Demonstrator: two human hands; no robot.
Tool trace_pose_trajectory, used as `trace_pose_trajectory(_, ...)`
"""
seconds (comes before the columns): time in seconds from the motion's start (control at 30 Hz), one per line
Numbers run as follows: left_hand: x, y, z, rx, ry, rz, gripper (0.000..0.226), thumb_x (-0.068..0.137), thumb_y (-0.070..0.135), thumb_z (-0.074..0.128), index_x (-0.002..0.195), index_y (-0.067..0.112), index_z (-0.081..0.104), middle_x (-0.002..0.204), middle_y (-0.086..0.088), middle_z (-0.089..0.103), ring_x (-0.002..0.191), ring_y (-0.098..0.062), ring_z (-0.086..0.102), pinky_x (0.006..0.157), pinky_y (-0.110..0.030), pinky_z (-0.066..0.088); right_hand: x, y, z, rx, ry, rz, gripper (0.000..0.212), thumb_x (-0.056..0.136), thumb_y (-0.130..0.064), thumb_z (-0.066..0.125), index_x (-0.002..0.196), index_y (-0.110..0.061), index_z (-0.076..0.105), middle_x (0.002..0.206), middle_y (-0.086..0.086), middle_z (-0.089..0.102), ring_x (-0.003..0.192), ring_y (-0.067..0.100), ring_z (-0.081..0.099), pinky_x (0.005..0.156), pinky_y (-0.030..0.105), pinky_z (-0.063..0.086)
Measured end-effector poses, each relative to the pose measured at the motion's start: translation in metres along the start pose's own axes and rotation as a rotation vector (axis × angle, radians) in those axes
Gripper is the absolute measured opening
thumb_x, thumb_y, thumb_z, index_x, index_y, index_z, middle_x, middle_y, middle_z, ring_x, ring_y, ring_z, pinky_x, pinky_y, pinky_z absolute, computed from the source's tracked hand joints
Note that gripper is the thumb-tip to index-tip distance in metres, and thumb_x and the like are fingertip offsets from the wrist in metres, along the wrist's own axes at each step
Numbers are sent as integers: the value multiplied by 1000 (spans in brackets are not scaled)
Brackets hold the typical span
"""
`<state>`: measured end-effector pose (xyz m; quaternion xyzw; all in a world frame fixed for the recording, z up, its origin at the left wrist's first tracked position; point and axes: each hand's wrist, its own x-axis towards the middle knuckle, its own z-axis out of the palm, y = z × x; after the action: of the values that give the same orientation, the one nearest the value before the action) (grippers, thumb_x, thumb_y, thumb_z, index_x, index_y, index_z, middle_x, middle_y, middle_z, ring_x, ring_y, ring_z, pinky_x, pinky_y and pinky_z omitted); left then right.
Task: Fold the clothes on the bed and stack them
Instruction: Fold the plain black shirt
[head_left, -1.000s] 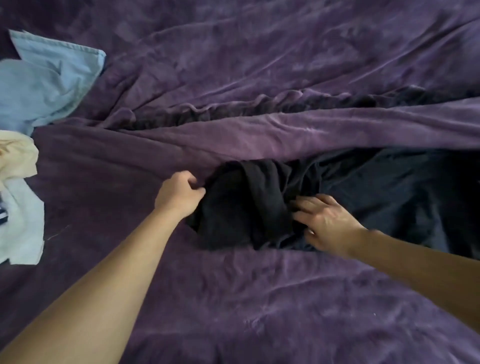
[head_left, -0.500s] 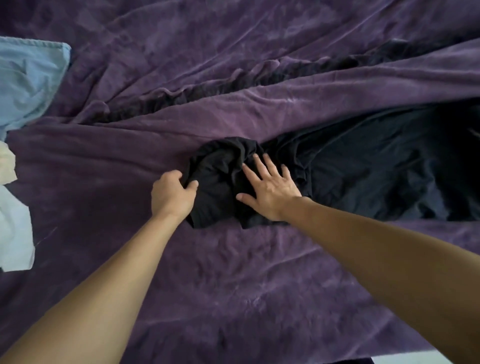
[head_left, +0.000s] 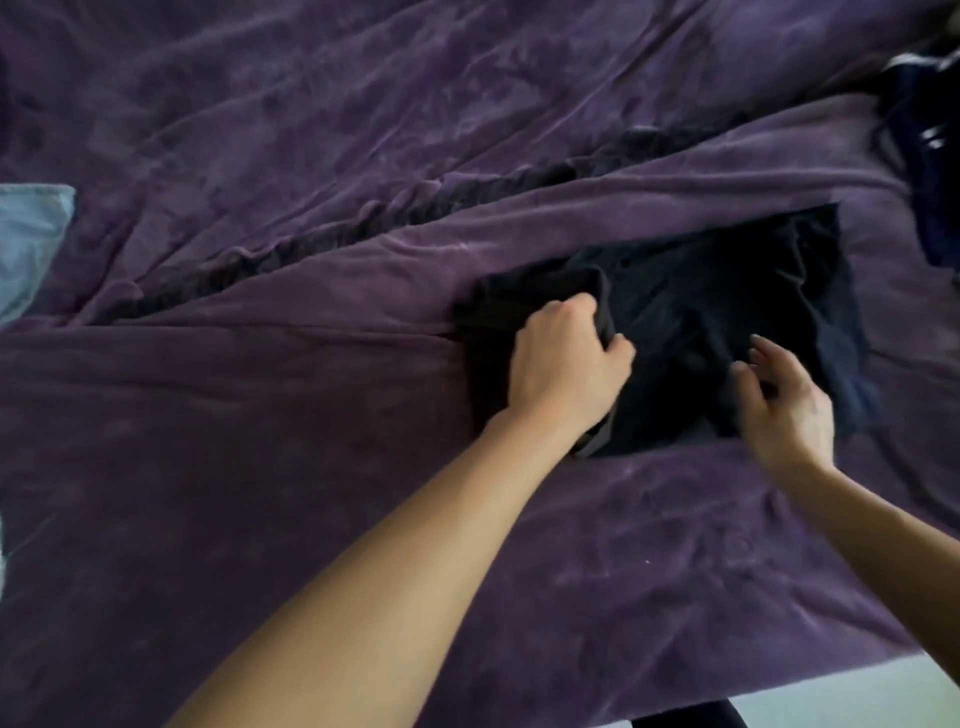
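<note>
A black garment (head_left: 727, 306) lies partly folded into a rough rectangle on the purple bedspread (head_left: 260, 441), right of centre. My left hand (head_left: 566, 366) is clenched on a bunched fold at the garment's left side. Just right of it, my right hand (head_left: 784, 400) hovers over the garment's lower right part with fingers curled and apart, holding nothing. A light blue garment (head_left: 28, 244) shows at the left edge.
Dark clothing with white marks (head_left: 930, 156) is heaped at the far right edge. A deep crease in the bedspread (head_left: 415, 208) runs diagonally above the black garment. The bed's near edge and pale floor (head_left: 857, 696) show at the bottom right.
The view swung left, so the garment now sits further right. My left hand went from the garment's left edge to gripping a fold on it. My right hand lifted off the cloth and moved right.
</note>
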<state>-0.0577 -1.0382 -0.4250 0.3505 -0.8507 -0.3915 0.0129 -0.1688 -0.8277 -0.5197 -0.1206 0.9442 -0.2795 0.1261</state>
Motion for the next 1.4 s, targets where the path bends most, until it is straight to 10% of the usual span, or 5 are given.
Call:
trace_pose_trajectory(0.23,31,60,121,-107,-175,-89,23,88,32,63,94,10,58,106,-9,58,96,-28,57,85,-34,43,32,78,-70,-4,15,44,38,94,-32,56,131,-22,53,124,4,64,107,24,62,94,36,43)
trace_pose_trajectory(0.37,26,29,132,34,184,33,25,96,28,49,107,13,65,126,-9,55,115,-29,53,96,-37,41,48,99,-77,-127,-55,-40,45,94,-36,54,136,-22,47,129,5,56,115,27,55,91,42,44)
trace_pose_trajectory(0.67,23,-42,180,862,-334,38,91,77,82,19,148,35,-15,156,-16,-21,141,-41,-25,108,-66,-9,99,81,-40,-113,-123,214,100,69,-75,60,146,-22,25,141,4,46,128,27,46,96,45,41)
trace_pose_trajectory(0.93,3,-27,105,348,123,47,48,91,40,55,134,18,51,144,-11,41,134,-31,37,107,-49,31,93,26,-78,400,-225,167,13,78,-27,74,89,-23,66,80,-11,70,69,1,67,53,14,51)
trace_pose_trajectory(1.4,-36,-145,-38,230,424,-278,27,90,12,57,115,2,62,115,-20,56,106,-39,55,92,-44,42,-38,-123,67,-216,-812,-414,52,94,-26,53,144,-17,40,129,9,54,115,31,55,93,38,46)
